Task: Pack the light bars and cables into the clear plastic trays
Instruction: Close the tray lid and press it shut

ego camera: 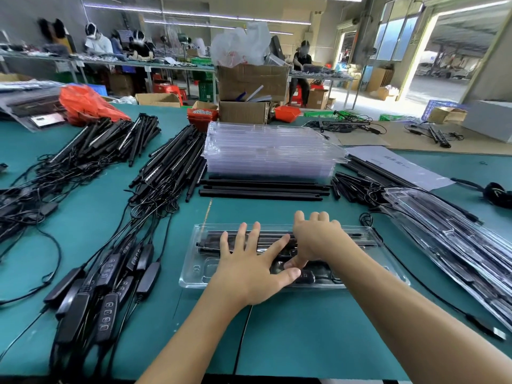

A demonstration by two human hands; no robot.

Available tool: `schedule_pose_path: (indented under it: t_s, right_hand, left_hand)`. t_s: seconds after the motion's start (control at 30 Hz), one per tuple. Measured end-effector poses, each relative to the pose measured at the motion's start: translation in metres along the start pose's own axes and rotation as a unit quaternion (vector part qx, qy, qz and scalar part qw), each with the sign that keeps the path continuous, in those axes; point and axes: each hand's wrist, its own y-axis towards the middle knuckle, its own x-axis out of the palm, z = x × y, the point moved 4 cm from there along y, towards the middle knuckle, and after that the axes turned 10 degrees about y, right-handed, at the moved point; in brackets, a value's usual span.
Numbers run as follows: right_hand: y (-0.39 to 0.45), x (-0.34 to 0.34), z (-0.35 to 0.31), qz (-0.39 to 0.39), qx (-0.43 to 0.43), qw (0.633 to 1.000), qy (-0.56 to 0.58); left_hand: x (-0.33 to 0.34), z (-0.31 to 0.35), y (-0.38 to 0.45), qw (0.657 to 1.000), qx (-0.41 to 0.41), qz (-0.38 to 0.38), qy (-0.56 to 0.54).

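Our spread left hand and pinching right hand press stiff black light bars into the flimsy clear plastic tray; we would grip its rims.

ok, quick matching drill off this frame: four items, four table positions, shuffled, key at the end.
Items:
1. stack of empty clear trays
2. tray being filled
3. packed trays
4. orange bag

Positions:
A. far left of the table
B. centre back, behind the loose black bars
C. right side, lying overlapped
D. under the left hand and right hand

Pairs: 1-B, 2-D, 3-C, 4-A
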Motion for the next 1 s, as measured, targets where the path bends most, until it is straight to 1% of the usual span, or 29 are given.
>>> schedule_pose_path:
  t_s: [0.3,0.37,0.43,0.5,0.53,0.6,0.63,0.67,0.73,0.77,0.83,0.9,0.93,1.0]
  right_hand:
    - [-0.010,-0.003,0.007,-0.035,0.000,0.999,0.037]
    - [-0.012,-0.004,0.008,-0.047,0.002,0.998,0.043]
    - [-0.013,-0.005,0.009,-0.059,0.004,0.997,0.051]
    - [-0.013,-0.007,0.009,-0.071,0.005,0.996,0.056]
    - [-0.013,-0.009,0.009,-0.077,0.008,0.995,0.058]
    - [-0.013,-0.011,0.008,-0.091,0.016,0.994,0.058]
    - [-0.013,-0.012,0.007,-0.097,0.019,0.993,0.058]
    - [-0.013,-0.013,0.006,-0.102,0.021,0.993,0.059]
    - [-0.013,-0.014,0.005,-0.107,0.023,0.992,0.062]
    - [-0.013,-0.014,0.006,-0.109,0.023,0.992,0.064]
    - [-0.014,-0.014,0.006,-0.112,0.024,0.991,0.065]
    - [-0.015,-0.014,0.006,-0.114,0.024,0.991,0.062]
    - [-0.015,-0.014,0.007,-0.114,0.023,0.991,0.061]
    - [-0.014,-0.014,0.007,-0.113,0.021,0.992,0.062]
  left_hand:
    - [0.000,0.003,-0.008,0.999,-0.003,0.035,-0.001]
    - [-0.004,0.004,-0.009,1.000,0.003,0.016,-0.011]
    - [-0.014,0.004,-0.013,0.999,0.010,-0.019,-0.032]
    - [-0.025,0.006,-0.024,0.998,0.000,-0.041,-0.041]
    - [-0.032,0.006,-0.031,0.999,-0.017,-0.032,-0.015]
    - [-0.048,0.006,-0.047,0.995,-0.063,-0.003,0.084]
    - [-0.054,0.006,-0.055,0.989,-0.082,-0.012,0.121]
    - [-0.058,0.006,-0.062,0.985,-0.089,-0.040,0.143]
    - [-0.059,0.010,-0.073,0.979,-0.077,-0.114,0.154]
    - [-0.060,0.014,-0.079,0.975,-0.056,-0.144,0.157]
    - [-0.058,0.020,-0.087,0.975,-0.012,-0.168,0.146]
    - [-0.058,0.023,-0.090,0.978,0.021,-0.178,0.105]
    - [-0.057,0.022,-0.090,0.979,0.037,-0.189,0.071]
    - [-0.054,0.019,-0.085,0.971,0.051,-0.227,-0.053]
